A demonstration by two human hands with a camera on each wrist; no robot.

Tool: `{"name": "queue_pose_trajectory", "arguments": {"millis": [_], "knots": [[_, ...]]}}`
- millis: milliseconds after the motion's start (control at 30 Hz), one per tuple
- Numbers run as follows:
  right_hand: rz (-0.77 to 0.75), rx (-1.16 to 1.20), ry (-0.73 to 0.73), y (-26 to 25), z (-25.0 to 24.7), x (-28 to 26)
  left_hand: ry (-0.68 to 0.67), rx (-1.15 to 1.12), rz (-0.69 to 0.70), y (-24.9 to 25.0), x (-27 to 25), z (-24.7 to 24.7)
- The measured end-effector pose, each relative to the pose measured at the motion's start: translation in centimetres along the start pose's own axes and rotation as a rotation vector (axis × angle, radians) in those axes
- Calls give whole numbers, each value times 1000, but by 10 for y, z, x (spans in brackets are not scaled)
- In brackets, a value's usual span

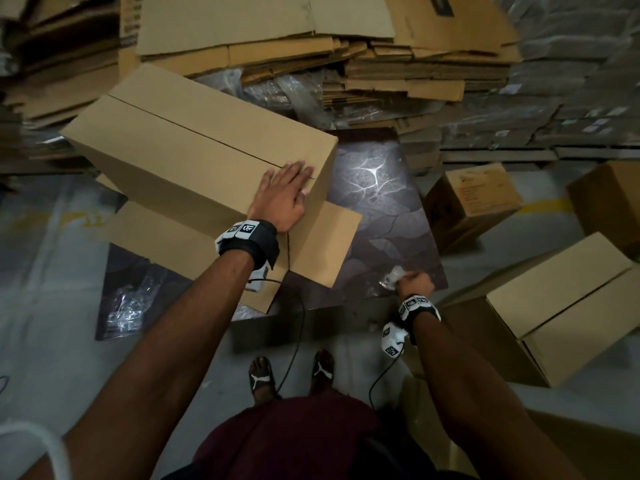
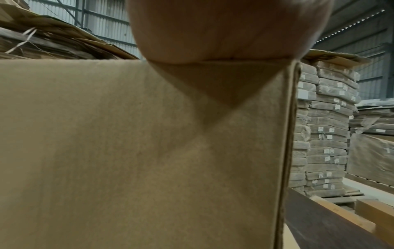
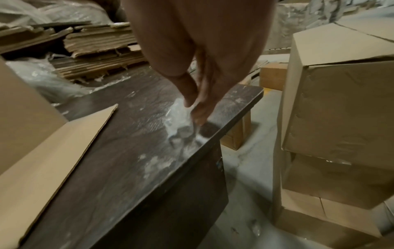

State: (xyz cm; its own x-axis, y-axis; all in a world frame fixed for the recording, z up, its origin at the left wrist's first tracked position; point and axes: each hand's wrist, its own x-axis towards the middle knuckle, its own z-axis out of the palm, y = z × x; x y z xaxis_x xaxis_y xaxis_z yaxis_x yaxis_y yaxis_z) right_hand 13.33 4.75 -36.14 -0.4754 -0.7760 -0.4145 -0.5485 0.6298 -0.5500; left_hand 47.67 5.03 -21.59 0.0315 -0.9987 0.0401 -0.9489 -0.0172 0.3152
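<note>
Sitting skewed on the dark counter (image 1: 381,220), the cardboard box (image 1: 194,143) rests on a loose flat cardboard sheet (image 1: 329,237). That's the worry: one sideways shove and box and sheet could skate off together. Left hand (image 1: 282,195) lies flat on the box's near corner, fingers straight, pressing down, gripping nothing. Over at the counter's near edge, right hand (image 1: 415,284) pinches a crumpled scrap of clear film (image 1: 391,277), fingers curled tight. It looks thin, so a sharp tug could tear it or pull it free.
</note>
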Motion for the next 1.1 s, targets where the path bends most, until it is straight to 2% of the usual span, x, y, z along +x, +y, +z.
{"name": "queue_pose_trajectory", "arguments": {"millis": [167, 400, 567, 633, 767, 833, 967, 1033, 1100], "knots": [[-13, 48, 57, -10, -10, -1, -2, -12, 3, 1, -3, -1], [-173, 124, -55, -47, 0, -14, -63, 25, 0, -1, -4, -4], [-193, 245, -169, -66, 31, -2, -122, -24, -12, -2, -5, -10], [-295, 254, -204, -93, 35, -19, -158, -78, 1, -4, -10, -17], [-703, 287, -249, -166, 32, -92, -246, -211, 15, -16, -32, -27], [-830, 197, -240, -189, 37, -115, -268, -253, 19, -22, -48, -39], [-890, 41, -225, -202, 41, -153, -349, -322, -84, -37, -85, -77], [-1055, -26, -217, -199, 43, -167, -314, -341, -117, -54, -102, -80], [-1204, -95, -275, -198, 46, -178, -225, -293, -118, -74, -116, -72]]}}
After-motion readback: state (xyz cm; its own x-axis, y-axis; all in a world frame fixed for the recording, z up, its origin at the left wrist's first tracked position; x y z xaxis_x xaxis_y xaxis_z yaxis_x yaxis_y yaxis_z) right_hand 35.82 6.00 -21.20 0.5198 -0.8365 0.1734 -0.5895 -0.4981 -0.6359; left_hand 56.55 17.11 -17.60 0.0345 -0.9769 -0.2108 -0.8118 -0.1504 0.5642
